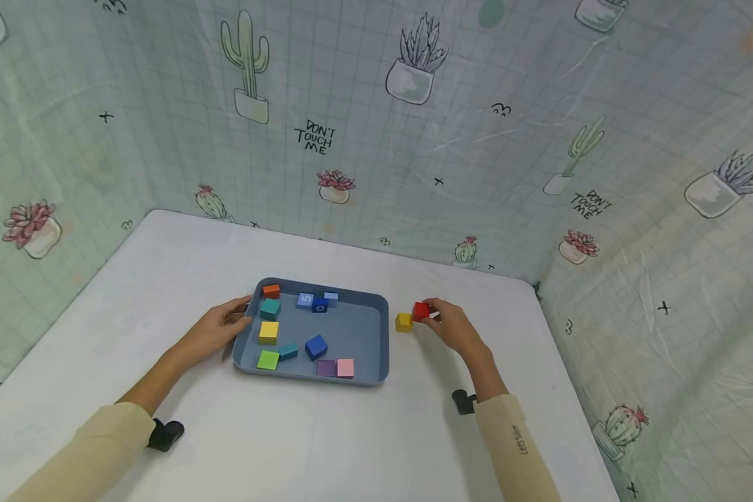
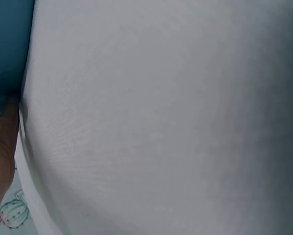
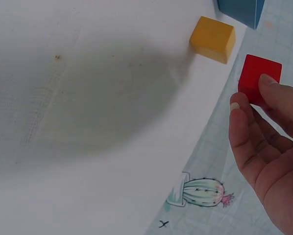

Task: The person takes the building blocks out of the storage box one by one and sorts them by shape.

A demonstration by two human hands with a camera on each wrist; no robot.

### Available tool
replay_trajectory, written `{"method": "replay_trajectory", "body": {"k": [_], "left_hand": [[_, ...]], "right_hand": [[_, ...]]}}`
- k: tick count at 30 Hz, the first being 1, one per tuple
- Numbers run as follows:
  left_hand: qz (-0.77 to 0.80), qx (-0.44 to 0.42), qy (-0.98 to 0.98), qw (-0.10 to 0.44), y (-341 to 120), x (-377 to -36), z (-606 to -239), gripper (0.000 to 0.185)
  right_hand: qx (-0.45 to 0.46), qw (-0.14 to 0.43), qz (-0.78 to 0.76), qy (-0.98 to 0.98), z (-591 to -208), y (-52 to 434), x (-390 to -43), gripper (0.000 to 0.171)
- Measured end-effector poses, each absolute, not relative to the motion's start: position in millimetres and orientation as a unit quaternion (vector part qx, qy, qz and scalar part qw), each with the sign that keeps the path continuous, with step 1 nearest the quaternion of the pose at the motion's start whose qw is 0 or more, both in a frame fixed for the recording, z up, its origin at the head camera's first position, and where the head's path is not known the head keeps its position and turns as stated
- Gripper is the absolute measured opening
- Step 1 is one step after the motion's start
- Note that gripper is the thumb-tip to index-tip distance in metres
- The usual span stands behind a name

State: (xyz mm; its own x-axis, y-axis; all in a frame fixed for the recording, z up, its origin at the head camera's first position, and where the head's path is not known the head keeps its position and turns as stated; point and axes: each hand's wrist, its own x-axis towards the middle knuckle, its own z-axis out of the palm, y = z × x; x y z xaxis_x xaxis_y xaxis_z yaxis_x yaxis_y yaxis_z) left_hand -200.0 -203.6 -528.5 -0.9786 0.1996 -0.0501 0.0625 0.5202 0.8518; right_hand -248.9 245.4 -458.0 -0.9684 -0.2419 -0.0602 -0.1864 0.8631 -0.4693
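Note:
My right hand [image 1: 442, 322] pinches a red cube [image 1: 421, 311] just right of the blue tray [image 1: 376, 341]; the right wrist view shows fingertips [image 3: 266, 83] on the red cube [image 3: 258, 77]. A yellow-orange cube [image 1: 404, 321] sits on the table beside it, also the yellow-orange cube [image 3: 213, 38] in the wrist view. My left hand [image 1: 222, 325] holds the tray's left rim with fingers curled on the edge; a finger [image 2: 7, 129] touches the blue tray [image 2: 7, 49]. Inside lie several cubes: orange [image 1: 271, 291], teal [image 1: 270, 308], yellow [image 1: 268, 332], green [image 1: 267, 360], blue [image 1: 316, 346], purple [image 1: 325, 367], pink [image 1: 345, 367].
The white table [image 1: 163, 293] is enclosed by cactus-print cloth walls [image 1: 414, 104] at the back and both sides. Two blue numbered cubes [image 1: 314, 301] sit at the tray's back. Bare tabletop lies in front of the tray and to its left.

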Motion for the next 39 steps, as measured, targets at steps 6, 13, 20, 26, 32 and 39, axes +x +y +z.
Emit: {"method": "replay_trajectory", "body": {"k": [6,13,20,26,32,39], "left_hand": [[0.486,0.075,0.868,0.072,-203,-199,-526,0.058],[0.487,0.078,0.867,0.069,-203,-198,-526,0.058],[0.487,0.077,0.868,0.067,-203,-198,-526,0.058],[0.488,0.079,0.867,0.068,-203,-200,-528,0.058],[0.489,0.077,0.866,0.068,-203,-200,-529,0.059],[0.488,0.078,0.867,0.063,-203,-200,-529,0.058]], "right_hand": [[-0.110,0.064,-0.226,0.966,-463,250,-249,0.040],[-0.109,0.073,-0.226,0.965,-472,256,-249,0.040],[-0.102,0.079,-0.221,0.967,-478,258,-251,0.039],[-0.082,0.096,-0.214,0.969,-484,258,-252,0.039],[-0.067,0.112,-0.225,0.966,-490,259,-255,0.040],[-0.061,0.111,-0.234,0.964,-496,260,-256,0.041]]}}
